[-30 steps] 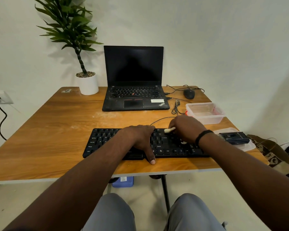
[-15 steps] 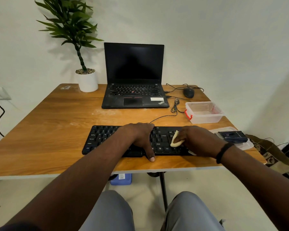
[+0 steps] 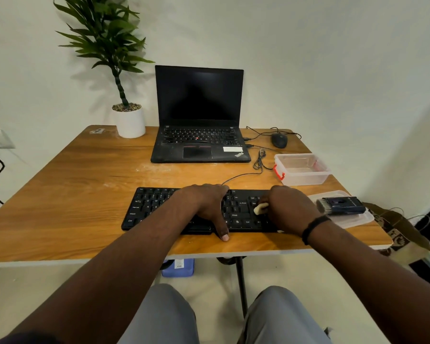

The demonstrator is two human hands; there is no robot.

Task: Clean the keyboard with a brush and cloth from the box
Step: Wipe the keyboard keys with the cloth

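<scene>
A black keyboard (image 3: 159, 207) lies near the front edge of a wooden surface (image 3: 72, 194). The left hand (image 3: 206, 204) rests flat across its middle keys, fingers relaxed, thumb reaching down past the front edge onto the wood. The right hand (image 3: 291, 209) curls around a small pale cloth (image 3: 260, 208), pressing it on the keys toward the right end. Just right of the keyboard, a dark brush (image 3: 340, 206) lies on what looks like a clear lid (image 3: 355, 219). Behind it stands an open clear box (image 3: 302, 170), with a laptop (image 3: 199, 120) farther back.
</scene>
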